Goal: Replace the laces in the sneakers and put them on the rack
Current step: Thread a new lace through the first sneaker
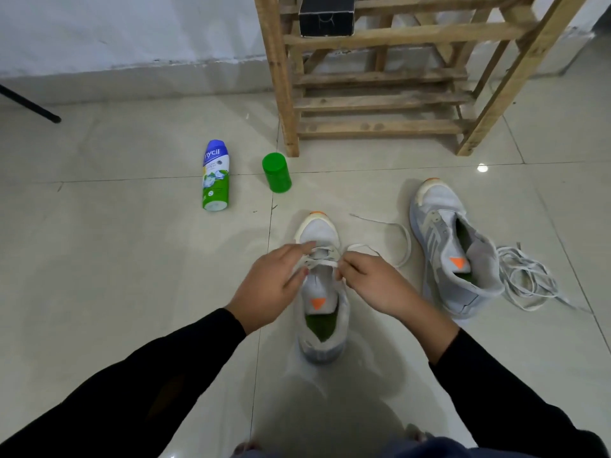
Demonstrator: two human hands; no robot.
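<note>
**Centre.** The near sneaker (322,292) stands on the tiled floor (132,259), toe toward the wooden rack (380,104). A white lace (322,263) crosses only its lowest eyelets; the upper eyelets and the tongue are bare. The left hand (276,280) pinches the lace at the left eyelet row. The right hand (373,282) is curled round the strand on the right side. From there the free length loops over the floor between the two shoes.

**Right.** The second sneaker (453,249) stands near the first, its eyelets empty and its tongue slack. Just beside its heel end lies a loose heap of white laces (525,279). Whether these are the removed ones or the fresh ones cannot be told.

**Rear.** The lower slats of the rack hold no shoes in view. A black box (327,14) sits on an upper tier.

**Left.** A powder bottle (215,176) lies on its side, with a green cap (277,173) standing near it.

**Judged progress: early.** One shoe is in the first rows of relacing, the other awaits a lace, and neither has been set on the rack.
</note>
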